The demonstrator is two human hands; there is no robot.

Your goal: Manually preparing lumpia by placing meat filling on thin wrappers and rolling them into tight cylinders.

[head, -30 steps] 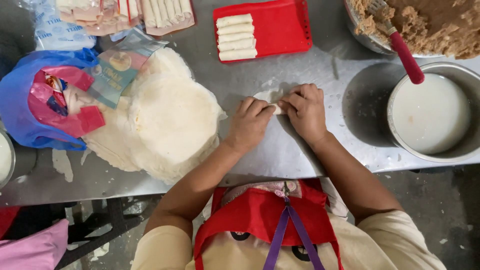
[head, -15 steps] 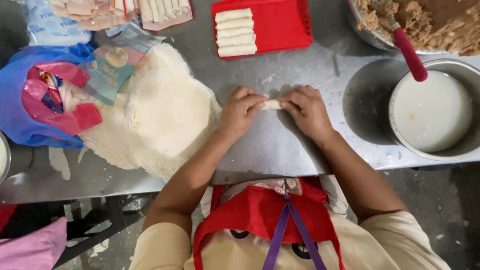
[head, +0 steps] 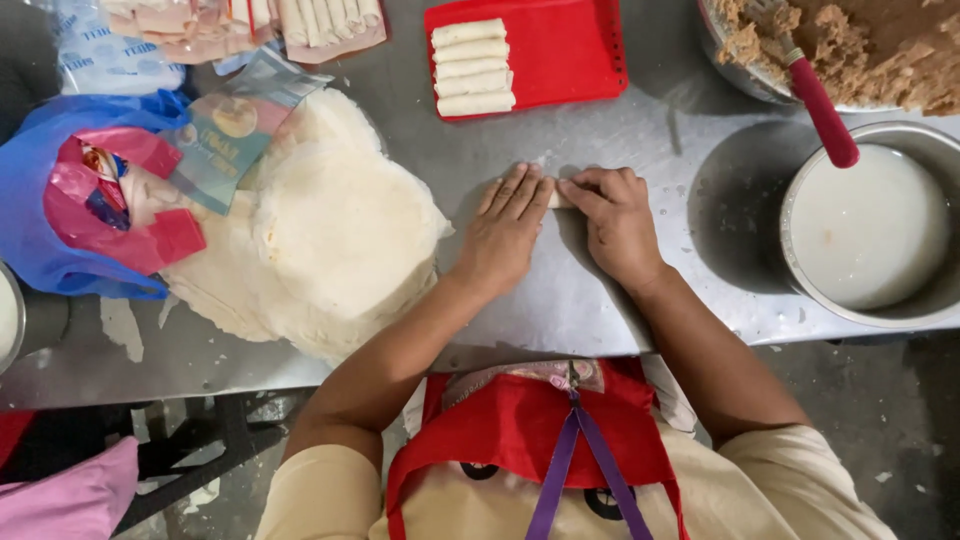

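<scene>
Both hands are pressing flat on a pale roll [head: 558, 197] lying on the steel table [head: 640, 150], mid-scene. The roll is mostly hiding under the fingers; only a short cream strip is showing between the hands. The left hand [head: 507, 228] is lying open, fingers stretched over the roll's left part. The right hand [head: 617, 218] is curling loosely over its right end, fingertips bearing down. Just beyond, a red tray [head: 580, 45] is holding four finished rolls [head: 472, 67] side by side. Left, a wrapper stack [head: 340, 230] is sitting close to the left wrist, with blue and red bags [head: 60, 180] further left. Right, a pot of white liquid [head: 868, 228] is standing near; a filling bowl [head: 860, 40] with a red-handled spoon [head: 822, 105] is sitting behind it.
</scene>
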